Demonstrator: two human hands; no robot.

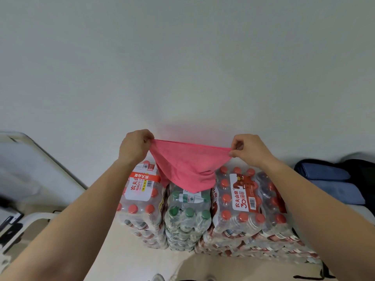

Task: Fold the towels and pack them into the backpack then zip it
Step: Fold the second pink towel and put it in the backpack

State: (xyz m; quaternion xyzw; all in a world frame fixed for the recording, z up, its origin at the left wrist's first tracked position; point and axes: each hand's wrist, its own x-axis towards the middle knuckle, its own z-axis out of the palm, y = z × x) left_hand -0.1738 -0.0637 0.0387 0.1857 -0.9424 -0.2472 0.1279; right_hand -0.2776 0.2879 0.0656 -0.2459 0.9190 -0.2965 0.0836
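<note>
A pink towel (185,165) hangs in the air in front of a white wall, stretched along its top edge between both hands. My left hand (135,146) pinches its left corner and my right hand (248,151) pinches its right corner. The cloth sags to a point above the stacked water bottles. At the far right, blue folded towels (332,182) lie on a surface beside a black backpack (363,175), which is only partly in view.
Shrink-wrapped packs of water bottles (203,211), red-capped and green-capped, are stacked on the floor straight below the towel. A light chair or frame (40,179) stands at the left. The white wall fills the upper half.
</note>
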